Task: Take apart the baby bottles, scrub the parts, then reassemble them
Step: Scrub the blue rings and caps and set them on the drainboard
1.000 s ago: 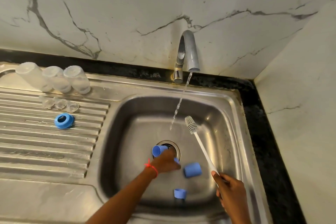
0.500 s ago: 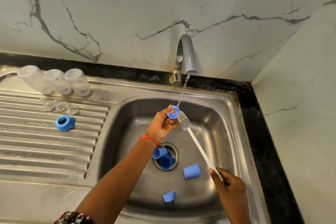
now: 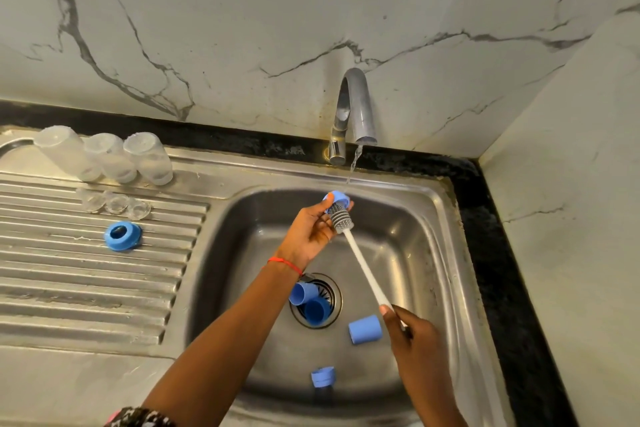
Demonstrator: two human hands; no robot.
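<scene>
the left hand point(image 3: 313, 229) grips a blue ring point(image 3: 336, 198) under the tap stream point(image 3: 354, 165), and the right hand point(image 3: 408, 329) holds the brush point(image 3: 341, 217) against it. blue caps point(image 3: 364, 329) lie round the drain point(image 3: 325, 291); three clear bottles point(image 3: 110, 158) stand inverted on the drainboard point(image 3: 86, 274).

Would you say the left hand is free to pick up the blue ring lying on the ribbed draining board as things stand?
Probably not yet: the left hand already grips a blue bottle ring under the tap's stream. The path to the blue ring on the steel draining board looks unobstructed otherwise.
</scene>
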